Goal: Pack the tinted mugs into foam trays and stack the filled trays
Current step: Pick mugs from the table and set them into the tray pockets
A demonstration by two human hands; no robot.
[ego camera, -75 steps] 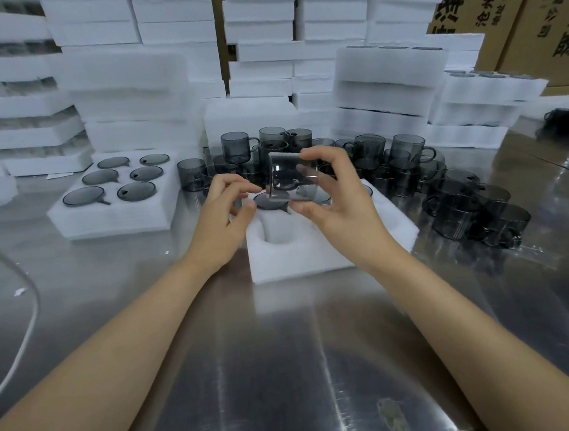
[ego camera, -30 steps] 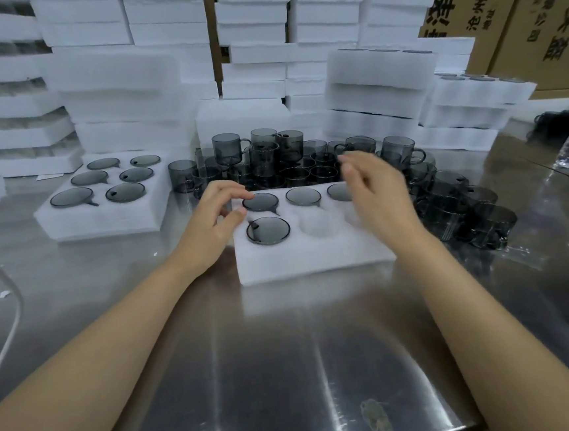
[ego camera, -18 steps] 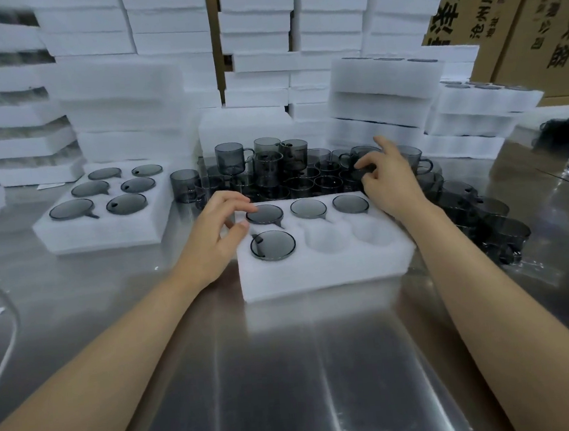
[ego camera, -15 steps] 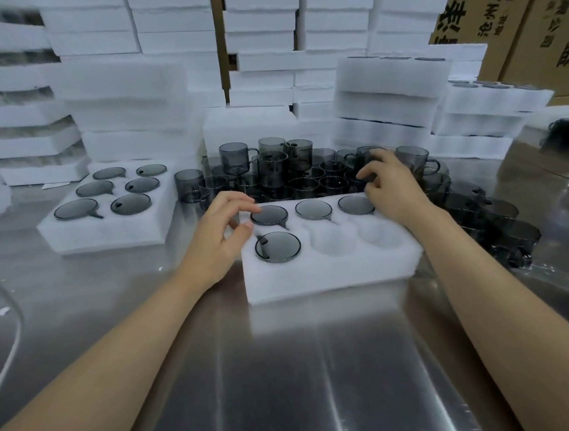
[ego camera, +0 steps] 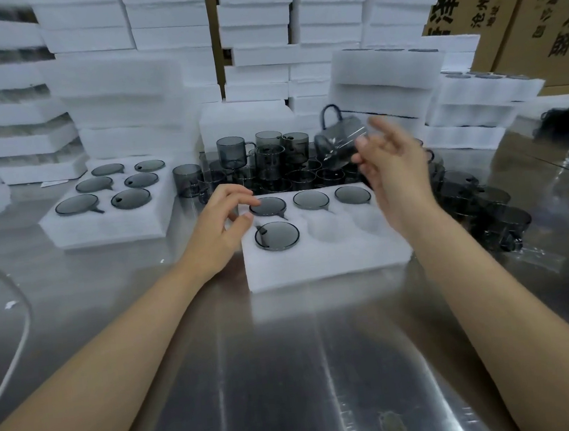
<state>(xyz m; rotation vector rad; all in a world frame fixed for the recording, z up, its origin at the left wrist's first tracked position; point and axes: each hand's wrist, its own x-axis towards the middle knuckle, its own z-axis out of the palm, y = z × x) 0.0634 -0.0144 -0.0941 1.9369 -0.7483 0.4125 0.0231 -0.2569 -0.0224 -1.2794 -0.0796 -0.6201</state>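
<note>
Lifting clear of the cluster, the right hand (ego camera: pixel 394 168) now carries a tinted mug (ego camera: pixel 340 143) up in the air above the far edge of the foam tray (ego camera: pixel 328 259), where half a second ago that hand was down among the loose mugs (ego camera: pixel 265 169). That's a fresh pick made, and to my eye the fifth mug for this tray is on its way. The grip is hard to read through the motion blur: the fingers look spread with the mug against their tips, so it's held lightly, more pinch than wrap.

Look at the mug's attitude: it's tipped over, handle pointing up and away, its long axis lying roughly level and running left to right, mid-flip by the look of it. The four packed ones sit flat-side up in their pockets, three along the back row, one front left.

Over on the other side, the left hand (ego camera: pixel 220 229) stays at the tray's left edge, fingers curled loosely, touching foam near the back-left mug, holding nothing. Two front pockets are open, middle and right. A filled tray (ego camera: pixel 105 224) waits on the counter (ego camera: pixel 289 369) to the left.
</note>
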